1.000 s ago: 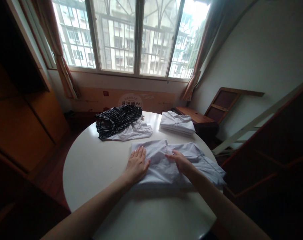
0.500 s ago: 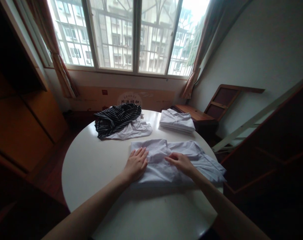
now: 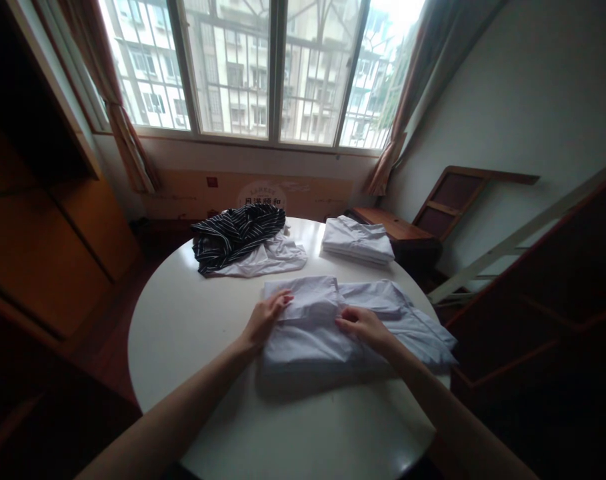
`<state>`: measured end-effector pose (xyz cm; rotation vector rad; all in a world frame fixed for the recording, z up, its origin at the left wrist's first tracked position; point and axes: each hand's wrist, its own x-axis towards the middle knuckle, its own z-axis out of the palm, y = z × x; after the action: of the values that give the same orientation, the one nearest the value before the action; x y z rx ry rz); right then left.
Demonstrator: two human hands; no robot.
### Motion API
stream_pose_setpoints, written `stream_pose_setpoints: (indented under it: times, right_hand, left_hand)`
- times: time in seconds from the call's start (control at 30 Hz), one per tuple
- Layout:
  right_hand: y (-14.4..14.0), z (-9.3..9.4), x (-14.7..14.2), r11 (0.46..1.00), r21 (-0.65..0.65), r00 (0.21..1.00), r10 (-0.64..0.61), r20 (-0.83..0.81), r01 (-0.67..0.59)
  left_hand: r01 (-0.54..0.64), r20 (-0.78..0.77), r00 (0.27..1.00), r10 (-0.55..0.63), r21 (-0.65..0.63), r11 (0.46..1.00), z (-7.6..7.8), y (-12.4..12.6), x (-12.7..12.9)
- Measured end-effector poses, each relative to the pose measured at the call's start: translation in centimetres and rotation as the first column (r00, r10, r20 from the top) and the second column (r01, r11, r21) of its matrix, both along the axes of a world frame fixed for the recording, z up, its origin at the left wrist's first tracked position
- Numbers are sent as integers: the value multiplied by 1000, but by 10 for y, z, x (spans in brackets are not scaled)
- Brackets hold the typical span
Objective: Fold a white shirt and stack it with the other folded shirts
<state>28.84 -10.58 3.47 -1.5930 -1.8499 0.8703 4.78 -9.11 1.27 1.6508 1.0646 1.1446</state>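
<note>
A pale white shirt (image 3: pixel 307 337), partly folded, lies across the near middle of the round table. Its left part is folded over in layers, and a looser part spreads to the right. My left hand (image 3: pixel 267 317) is at the shirt's left edge, tilted on its side with the fingers extended and holding nothing. At the edge of the folded layer, my right hand (image 3: pixel 360 325) has its thumb and fingers pinched together on the cloth.
The white round table (image 3: pixel 183 333) also bears a stack of folded white clothes (image 3: pixel 357 239) at the back right. A black striped garment (image 3: pixel 237 233) lies crumpled over white cloth (image 3: pixel 277 259) at the back left. Beyond stands a wooden chest (image 3: pixel 393 223).
My left hand has lifted from lying flat on the shirt and turned on its side, shifting slightly left. My right hand keeps its pinch. The view has shifted a little.
</note>
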Motion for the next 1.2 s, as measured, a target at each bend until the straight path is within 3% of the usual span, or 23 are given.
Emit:
stream_pose_setpoints:
  times: [0.1,0.17,0.27,0.37,0.43,0.5,0.73,0.87,1.0,1.2]
  right_hand:
    - [2,-3,-2,1000,30,993,6,-121,-3]
    - [1,-3,-5,999,36,974,14,-224,-6]
    - [-2,-2,-10,999,39,945,23,-326,-11]
    - [-3,-5,-11,998,55,955,7,-296,10]
    - [-4,-8,-10,997,62,968,-24,-250,41]
    - [-4,-11,-9,994,75,975,-56,-216,74]
    - [-3,-16,-4,989,46,962,-128,-240,143]
    - [-1,-19,-2,984,16,951,-166,-261,176]
    - [1,-25,-1,974,-7,908,-215,-360,227]
    - [-2,-23,-2,975,-48,867,-214,-451,216]
  left_hand:
    - [83,-372,927,37,301,950,2,-7,3]
    - [151,-507,858,84,404,902,4,-11,6]
    - [225,-656,739,150,451,864,10,-14,13]
    - [295,-779,588,216,456,840,19,-12,25]
    - [322,-811,528,250,464,825,24,-8,35]
    - [332,-806,533,258,480,812,26,-4,46]
    - [235,-641,738,210,536,811,10,-2,70]
    - [196,-584,785,205,548,813,7,-6,74]
    - [245,-617,771,158,516,821,6,-8,76]
    - [432,-754,657,12,390,813,-3,-10,77]
